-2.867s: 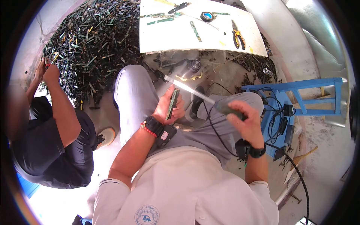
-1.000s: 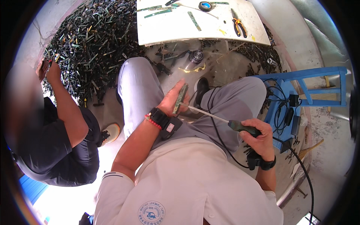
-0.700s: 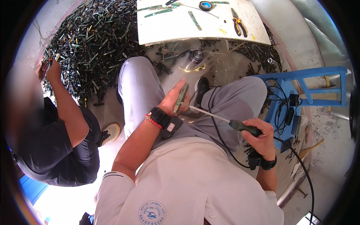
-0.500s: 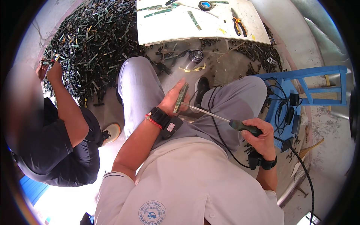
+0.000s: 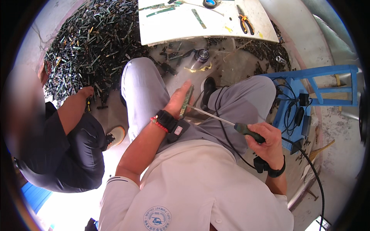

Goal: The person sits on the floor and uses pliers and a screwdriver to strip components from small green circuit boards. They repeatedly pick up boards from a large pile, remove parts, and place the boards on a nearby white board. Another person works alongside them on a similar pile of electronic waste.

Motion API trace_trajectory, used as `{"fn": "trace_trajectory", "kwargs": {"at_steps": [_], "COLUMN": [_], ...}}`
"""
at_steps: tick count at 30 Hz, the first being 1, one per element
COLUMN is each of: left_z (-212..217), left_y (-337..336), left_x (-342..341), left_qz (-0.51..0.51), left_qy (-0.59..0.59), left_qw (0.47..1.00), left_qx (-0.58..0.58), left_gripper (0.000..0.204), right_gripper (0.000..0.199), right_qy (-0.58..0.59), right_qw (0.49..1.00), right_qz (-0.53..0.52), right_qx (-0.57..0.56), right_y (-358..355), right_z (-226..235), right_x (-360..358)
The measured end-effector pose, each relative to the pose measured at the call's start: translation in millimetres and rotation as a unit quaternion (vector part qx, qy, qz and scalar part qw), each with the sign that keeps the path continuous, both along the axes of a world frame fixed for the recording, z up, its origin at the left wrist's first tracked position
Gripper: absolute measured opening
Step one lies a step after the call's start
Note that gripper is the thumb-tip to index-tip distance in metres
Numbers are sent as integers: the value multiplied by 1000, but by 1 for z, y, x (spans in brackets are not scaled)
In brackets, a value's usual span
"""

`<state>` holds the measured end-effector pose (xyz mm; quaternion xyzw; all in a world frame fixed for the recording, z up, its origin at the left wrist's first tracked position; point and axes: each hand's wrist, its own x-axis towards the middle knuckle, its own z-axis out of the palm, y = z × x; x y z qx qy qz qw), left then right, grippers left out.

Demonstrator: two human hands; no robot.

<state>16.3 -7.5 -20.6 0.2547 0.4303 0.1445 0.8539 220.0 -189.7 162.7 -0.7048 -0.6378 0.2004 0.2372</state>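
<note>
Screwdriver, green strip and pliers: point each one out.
screwdriver (image 5: 249,132): head view, on the dark green handle in the right hand (image 5: 268,140).
green strip (image 5: 186,101): head view, mid-length, held by the left hand (image 5: 176,103).
pliers (image 5: 244,24): head view, on the orange handles.

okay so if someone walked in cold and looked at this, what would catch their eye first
Probably the long screwdriver in the right hand, its tip meeting the narrow green circuit strip held upright by the left hand over the lap. Next, the dark heap of similar strips on the floor, upper left.
</note>
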Motion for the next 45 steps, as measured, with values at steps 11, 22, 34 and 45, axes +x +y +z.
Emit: {"fn": "trace_trajectory", "kwargs": {"at_steps": [11,22,34,45], "left_z": [-4,-5,8,11], "left_y": [-2,5,2,4], "left_x": [4,-3,-3,-7], "left_qz": [3,23,66,25], "left_qy": [10,-110,-69,-191], "left_qw": [1000,989,991,975], "left_qx": [0,-101,-98,-108], "left_gripper": [47,44,49,54], "right_gripper": [21,17,26,24], "right_qy": [193,442,74,145], "right_qw": [970,842,996,982], "right_qz": [-85,-219,-48,-119], "right_qx": [-120,-218,32,5], "right_y": [3,-6,-9,-10], "right_z": [-16,-44,-25,-15], "right_x": [22,27,-1,-1]}}
